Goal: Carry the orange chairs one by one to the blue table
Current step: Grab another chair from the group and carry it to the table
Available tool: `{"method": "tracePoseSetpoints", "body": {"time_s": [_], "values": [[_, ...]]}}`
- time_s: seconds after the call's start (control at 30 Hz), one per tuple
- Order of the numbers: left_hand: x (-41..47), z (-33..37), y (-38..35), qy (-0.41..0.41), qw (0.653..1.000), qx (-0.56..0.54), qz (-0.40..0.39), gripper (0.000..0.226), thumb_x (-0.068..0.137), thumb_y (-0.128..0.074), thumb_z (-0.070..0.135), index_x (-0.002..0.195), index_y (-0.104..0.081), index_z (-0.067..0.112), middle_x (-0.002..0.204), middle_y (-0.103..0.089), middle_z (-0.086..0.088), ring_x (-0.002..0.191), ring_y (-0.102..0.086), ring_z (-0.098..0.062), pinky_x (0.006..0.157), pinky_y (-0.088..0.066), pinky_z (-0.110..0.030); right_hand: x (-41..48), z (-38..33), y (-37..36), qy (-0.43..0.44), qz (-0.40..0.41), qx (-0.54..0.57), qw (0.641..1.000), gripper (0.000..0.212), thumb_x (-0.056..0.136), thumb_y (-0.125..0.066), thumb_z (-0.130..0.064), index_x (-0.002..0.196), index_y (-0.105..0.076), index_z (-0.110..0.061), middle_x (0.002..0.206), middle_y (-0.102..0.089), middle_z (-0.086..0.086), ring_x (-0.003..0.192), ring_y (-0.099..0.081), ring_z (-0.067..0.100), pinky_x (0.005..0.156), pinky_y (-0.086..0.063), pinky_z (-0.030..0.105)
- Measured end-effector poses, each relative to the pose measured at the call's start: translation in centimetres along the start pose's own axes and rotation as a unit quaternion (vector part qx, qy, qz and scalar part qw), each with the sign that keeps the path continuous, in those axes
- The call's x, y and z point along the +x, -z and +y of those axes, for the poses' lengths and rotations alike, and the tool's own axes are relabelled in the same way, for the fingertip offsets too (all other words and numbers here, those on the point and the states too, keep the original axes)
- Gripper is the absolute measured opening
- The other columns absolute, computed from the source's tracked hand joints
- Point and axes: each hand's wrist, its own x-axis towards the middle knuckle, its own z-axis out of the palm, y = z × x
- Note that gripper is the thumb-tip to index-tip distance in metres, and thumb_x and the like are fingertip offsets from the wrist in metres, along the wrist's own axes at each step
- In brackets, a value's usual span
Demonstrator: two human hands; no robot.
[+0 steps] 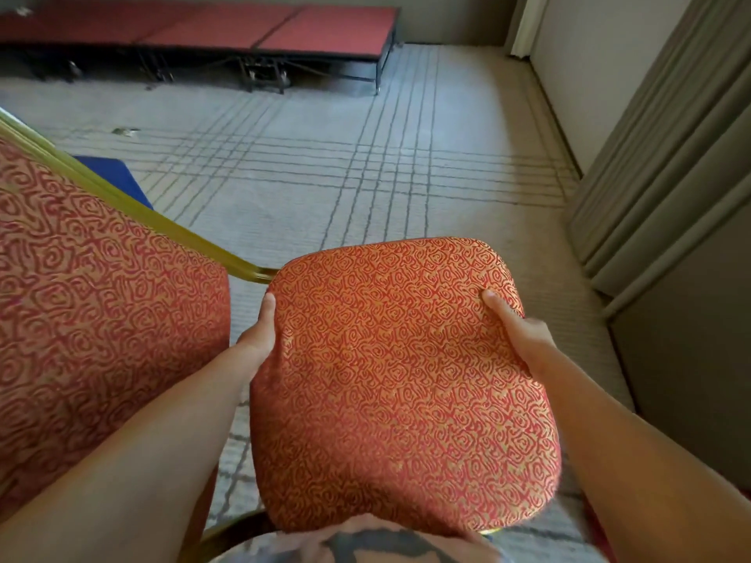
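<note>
Orange chair held at centre, left hand and right hand gripping its padded edges at 9 and 3 o'clock; judged bulky, frame stiff, upholstery soft, so hold under the rim.

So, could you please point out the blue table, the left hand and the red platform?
blue table [113,170]: head view, its visible blue corner.
left hand [258,335]: head view, middle of the hand.
red platform [325,28]: head view, its top surface.

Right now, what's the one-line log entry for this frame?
chair: held by seat | left hand: grips left edge | right hand: grips right edge | blue table: partly visible left
</note>
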Motion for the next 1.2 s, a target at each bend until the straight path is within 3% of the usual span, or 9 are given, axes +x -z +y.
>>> {"method": "tracePoseSetpoints", "body": {"time_s": [0.13,0.3,0.47,0.6,0.8,0.87,1.03,1.1,1.2], "values": [[-1.4,10.7,-2.0,0.009,0.999,-0.036,0.002,0.137,0.02,-0.028,0.109,0.114,-0.066,0.017,0.11,-0.069,-0.015,0.103,-0.065,-0.037,0.097,-0.048,-0.054,9.0,-8.7,-1.5,0.014,-0.008,-0.012,1.0,0.103,0.059,-0.077,-0.072,0.129,-0.056,0.0,0.121,-0.063,0.015,0.106,-0.063,0.031,0.099,-0.05,0.043],[0.0,22.2,-3.2,-0.011,0.997,-0.031,0.071,0.153,0.024,-0.019,0.109,0.138,-0.052,0.013,0.136,-0.056,-0.016,0.122,-0.054,-0.035,0.108,-0.04,-0.048,17.4,-15.9,-3.9,0.002,-0.022,-0.011,1.0,0.111,0.053,-0.077,-0.076,0.128,-0.055,0.001,0.118,-0.065,0.016,0.103,-0.065,0.033,0.097,-0.051,0.045],[5.5,30.0,-3.8,-0.028,0.997,0.006,0.078,0.156,0.022,-0.012,0.108,0.14,-0.05,0.013,0.141,-0.051,-0.017,0.128,-0.049,-0.033,0.111,-0.036,-0.046,25.2,-20.8,-7.7,-0.014,-0.038,-0.004,0.999,0.116,0.046,-0.079,-0.075,0.129,-0.054,0.003,0.119,-0.064,0.019,0.103,-0.064,0.034,0.097,-0.051,0.044],[12.3,35.6,-4.0,-0.008,0.997,0.004,0.074,0.157,0.021,-0.013,0.108,0.141,-0.049,0.013,0.139,-0.053,-0.017,0.126,-0.051,-0.033,0.11,-0.038,-0.047,32.2,-26.2,-11.9,-0.009,-0.041,-0.019,0.999,0.096,0.064,-0.077,-0.067,0.128,-0.057,0.003,0.118,-0.064,0.018,0.104,-0.064,0.032,0.096,-0.051,0.039],[23.3,48.7,-2.1,-0.02,0.997,-0.006,0.069,0.145,0.037,-0.015,0.107,0.14,-0.05,0.011,0.137,-0.054,-0.019,0.125,-0.052,-0.035,0.11,-0.038,-0.046,43.1,-36.3,-19.3,0.004,-0.03,-0.007,1.0,0.087,0.069,-0.075,-0.065,0.125,-0.06,0.0,0.106,-0.064,0.013,0.101,-0.064,0.029,0.095,-0.05,0.037],[26.5,53.1,-1.3,-0.025,0.997,-0.003,0.067,0.151,0.027,-0.015,0.109,0.139,-0.051,0.014,0.135,-0.056,-0.018,0.123,-0.054,-0.034,0.109,-0.039,-0.047,46.1,-40.2,-21.1,0.017,-0.029,-0.005,0.999,0.081,0.071,-0.075,-0.064,0.123,-0.062,-0.003,0.105,-0.065,0.012,0.096,-0.065,0.027,0.089,-0.051,0.033],[35.1,62.4,0.1,-0.019,0.999,-0.021,0.038,0.149,0.022,-0.02,0.11,0.136,-0.054,0.021,0.128,-0.061,-0.015,0.116,-0.058,-0.033,0.104,-0.043,-0.05,53.1,-50.4,-25.0,0.047,-0.04,-0.009,0.998,0.046,0.073,-0.075,-0.061,0.08,-0.061,-0.018,0.079,-0.065,0.003,0.073,-0.064,0.015,0.072,-0.051,0.028],[39.4,64.7,0.5,0.001,0.999,-0.022,0.036,0.147,0.024,-0.021,0.11,0.136,-0.053,0.021,0.129,-0.061,-0.014,0.116,-0.058,-0.034,0.104,-0.043,-0.051,56.6,-53.0,-27.0,0.045,-0.053,-0.022,0.997,0.043,0.074,-0.074,-0.061,0.074,-0.06,-0.02,0.075,-0.064,0.001,0.07,-0.062,0.013,0.068,-0.047,0.027],[45.8,68.4,0.3,0.022,0.999,-0.035,0.035,0.146,0.023,-0.022,0.11,0.134,-0.056,0.021,0.125,-0.064,-0.015,0.113,-0.06,-0.034,0.102,-0.045,-0.052,62.9,-57.8,-30.8,0.051,-0.056,-0.064,0.995,0.052,0.072,-0.072,-0.067,0.08,-0.062,-0.016,0.079,-0.065,0.004,0.075,-0.063,0.018,0.08,-0.048,0.03]]}}
